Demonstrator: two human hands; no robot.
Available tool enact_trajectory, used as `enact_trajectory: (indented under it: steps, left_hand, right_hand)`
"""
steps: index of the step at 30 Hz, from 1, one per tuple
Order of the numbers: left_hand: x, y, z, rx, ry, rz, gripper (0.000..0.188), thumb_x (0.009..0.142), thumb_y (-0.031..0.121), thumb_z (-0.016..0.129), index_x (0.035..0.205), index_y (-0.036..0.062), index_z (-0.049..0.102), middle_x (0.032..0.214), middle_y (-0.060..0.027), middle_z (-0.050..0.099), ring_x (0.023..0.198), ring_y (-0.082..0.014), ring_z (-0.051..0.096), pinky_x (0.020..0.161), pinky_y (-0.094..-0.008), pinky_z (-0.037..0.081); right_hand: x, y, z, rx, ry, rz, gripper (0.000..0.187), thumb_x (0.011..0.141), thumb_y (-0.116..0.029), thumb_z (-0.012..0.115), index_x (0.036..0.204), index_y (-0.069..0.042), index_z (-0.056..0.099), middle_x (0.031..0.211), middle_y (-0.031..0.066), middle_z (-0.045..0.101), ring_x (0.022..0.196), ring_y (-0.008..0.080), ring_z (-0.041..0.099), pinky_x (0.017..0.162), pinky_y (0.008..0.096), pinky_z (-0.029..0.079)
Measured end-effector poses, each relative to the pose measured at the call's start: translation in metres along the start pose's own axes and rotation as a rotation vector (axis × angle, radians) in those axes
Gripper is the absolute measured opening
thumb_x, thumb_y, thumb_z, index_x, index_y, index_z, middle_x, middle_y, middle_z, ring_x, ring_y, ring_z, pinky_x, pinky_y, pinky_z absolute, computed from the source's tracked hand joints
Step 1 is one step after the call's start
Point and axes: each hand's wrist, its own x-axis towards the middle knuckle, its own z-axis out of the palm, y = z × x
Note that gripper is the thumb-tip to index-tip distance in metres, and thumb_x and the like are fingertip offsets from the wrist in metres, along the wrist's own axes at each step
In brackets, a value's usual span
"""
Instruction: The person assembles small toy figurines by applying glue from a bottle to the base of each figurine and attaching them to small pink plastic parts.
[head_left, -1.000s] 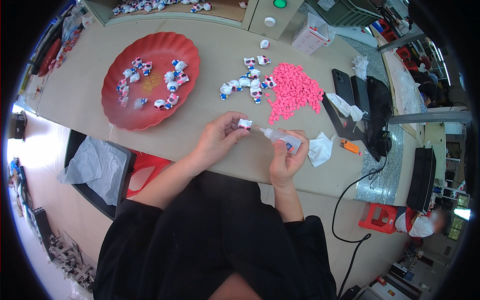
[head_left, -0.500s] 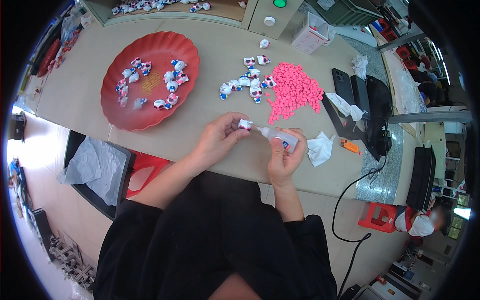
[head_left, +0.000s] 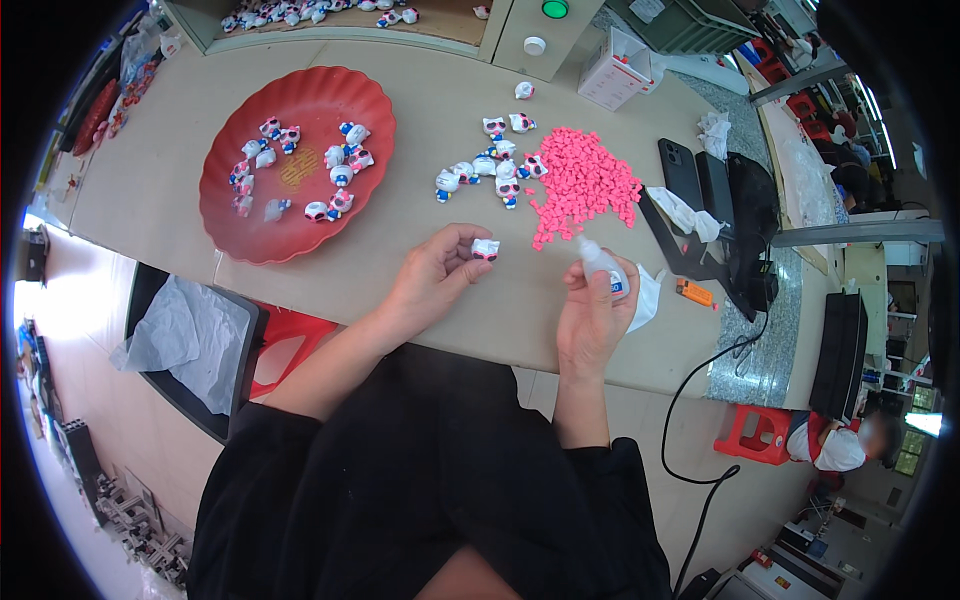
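Between the thumb and fingers of my left hand (head_left: 437,275) is a small white cat figurine head (head_left: 485,248) with pink and dark markings. My right hand (head_left: 596,318) grips a small clear squeeze bottle (head_left: 602,268), its nozzle tilted up and left, apart from the head. Just beyond that nozzle lies a heap of small pink pieces (head_left: 590,185). Several white and blue cat figurines (head_left: 485,165) lie left of the heap. A scalloped red plate (head_left: 225,190) at the left bears more of these figurines.
A white cloth (head_left: 647,300) and an orange lighter (head_left: 695,293) lie right of my right hand. Farther right are a dark phone (head_left: 680,172) and a black cable (head_left: 668,430). At the back stand a white box (head_left: 614,72) and a shelf (head_left: 340,28) with figurines.
My right hand has drawn the bottle rightward, away from the cat head, and tipped its nozzle more upward. The left hand still holds the head in nearly the same place.
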Motion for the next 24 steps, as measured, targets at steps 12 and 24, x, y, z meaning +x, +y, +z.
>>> enact_trajectory:
  steps: [12, 24]
  left_hand:
    - [0.010, 0.002, 0.011, 0.054, 0.090, 0.064, 0.024, 0.079, 0.000, 0.056, 0.102, 0.0003, 0.050, 0.087, -0.0060, 0.057, 0.079, -0.0102, 0.055, 0.071, -0.0234, 0.047]
    - [0.004, 0.004, 0.007, 0.063, 0.038, 0.000, 0.025, 0.080, -0.003, 0.054, 0.104, -0.0017, 0.047, 0.089, -0.0045, 0.054, 0.082, -0.0075, 0.053, 0.071, -0.0191, 0.045]
  right_hand:
    - [0.027, -0.030, -0.027, -0.707, -0.120, 0.131, 0.028, 0.069, -0.001, 0.066, 0.092, 0.001, 0.051, 0.081, 0.0044, 0.055, 0.075, 0.0092, 0.052, 0.063, 0.0218, 0.042]
    - [0.052, -0.001, -0.019, -1.472, -0.512, -0.305, 0.012, 0.064, -0.009, 0.065, 0.075, -0.005, 0.062, 0.071, 0.0061, 0.055, 0.070, 0.0248, 0.052, 0.064, 0.0358, 0.039]
